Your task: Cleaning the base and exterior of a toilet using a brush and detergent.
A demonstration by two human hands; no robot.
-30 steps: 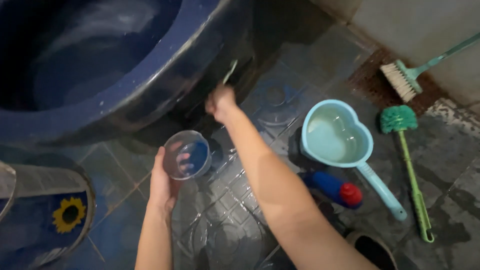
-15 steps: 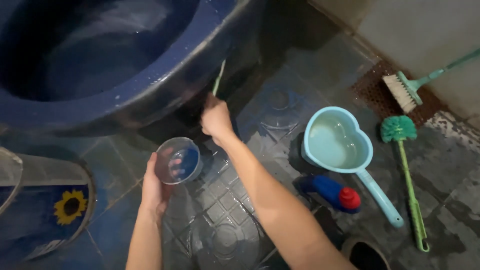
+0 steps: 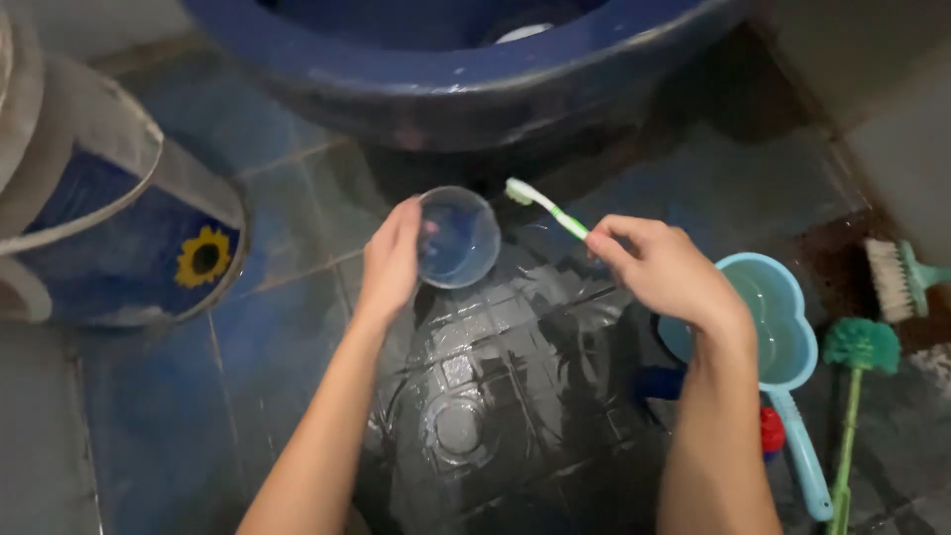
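My left hand [image 3: 389, 260] grips a small clear plastic cup [image 3: 458, 238] by its side, held over a dark wet plastic surface. My right hand [image 3: 662, 270] pinches a green and white toothbrush [image 3: 543, 206] by its handle. The bristle end points left and sits just right of the cup's rim. Both are held below the rim of a big dark blue water tub [image 3: 466, 59].
A light blue heart-shaped dipper [image 3: 783, 347] with water lies at right. Beside it are a green toilet brush [image 3: 860, 349], a scrub brush [image 3: 897, 279] and a blue bottle with a red cap [image 3: 771, 432]. A blue bucket with a sunflower print [image 3: 129, 233] stands at left on blue tiles.
My right hand has pulled the toothbrush back from the tub's side and turned it level toward the cup. The left hand raised the cup. The view tilted downward.
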